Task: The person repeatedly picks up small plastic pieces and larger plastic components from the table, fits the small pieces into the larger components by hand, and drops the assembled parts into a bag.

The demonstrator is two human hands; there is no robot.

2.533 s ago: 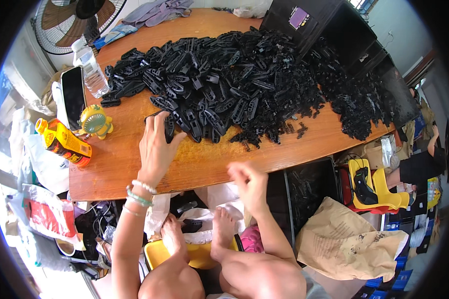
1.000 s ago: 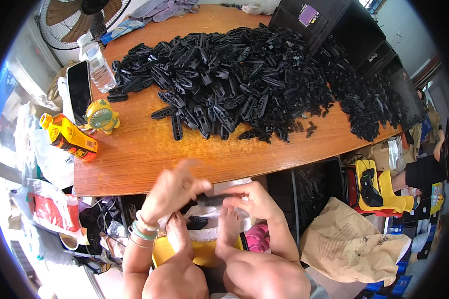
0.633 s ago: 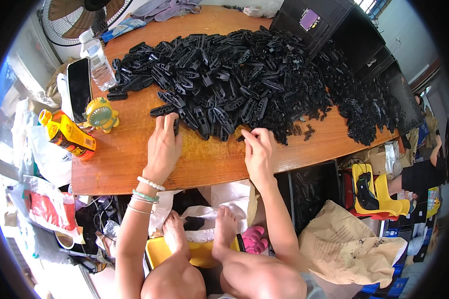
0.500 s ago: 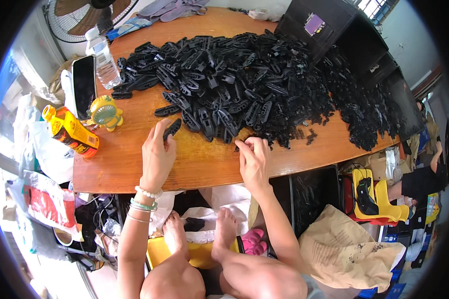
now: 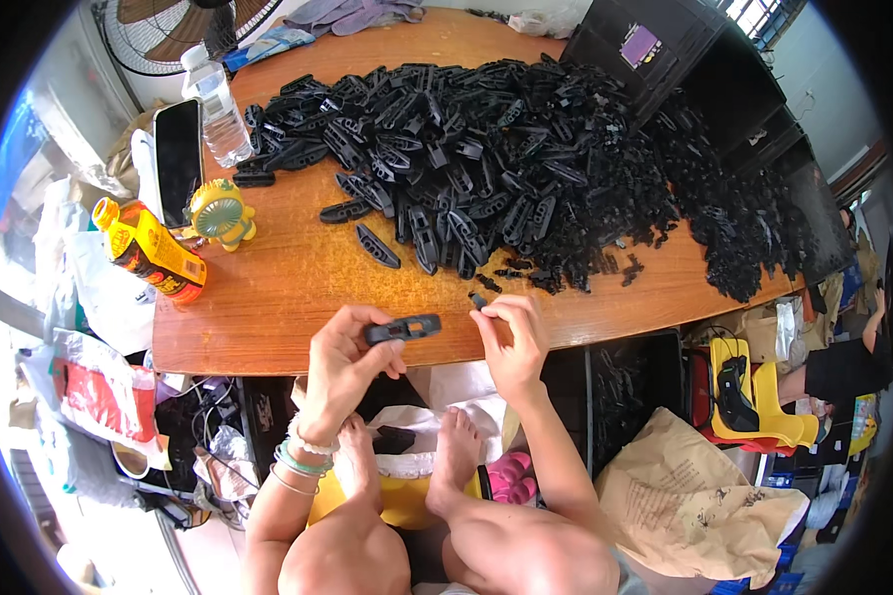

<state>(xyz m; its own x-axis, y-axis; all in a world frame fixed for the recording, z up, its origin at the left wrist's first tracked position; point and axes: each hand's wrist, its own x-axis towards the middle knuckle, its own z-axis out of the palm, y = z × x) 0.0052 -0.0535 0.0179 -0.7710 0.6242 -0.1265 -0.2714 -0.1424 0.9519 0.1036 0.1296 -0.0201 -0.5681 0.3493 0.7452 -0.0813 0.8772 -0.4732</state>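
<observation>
An oblong black plastic part (image 5: 404, 328) with slots through it is gripped by the fingers of my left hand (image 5: 345, 363), just over the table's near edge. My right hand (image 5: 516, 345), a short way to the right, pinches a small black plastic piece (image 5: 477, 299) between thumb and fingertips. The two pieces are apart. Beyond my hands a heap of similar oblong black parts (image 5: 417, 129) covers much of the table. One loose oblong part (image 5: 377, 246) lies at its near side. Several small black pieces (image 5: 514, 270) are scattered above my right hand.
On the wooden table (image 5: 258, 317) stand a yellow bottle (image 5: 149, 248), a small yellow fan (image 5: 221, 213), a phone (image 5: 178, 164) and a clear water bottle (image 5: 216, 114). A black crate (image 5: 655, 50) lies tipped at the back right, by smaller black pieces (image 5: 729, 218). Brown paper sack (image 5: 680, 496) sits lower right.
My left hand has come back toward the near edge with an oblong part. My right hand has drawn back from the small pieces, lifting one.
</observation>
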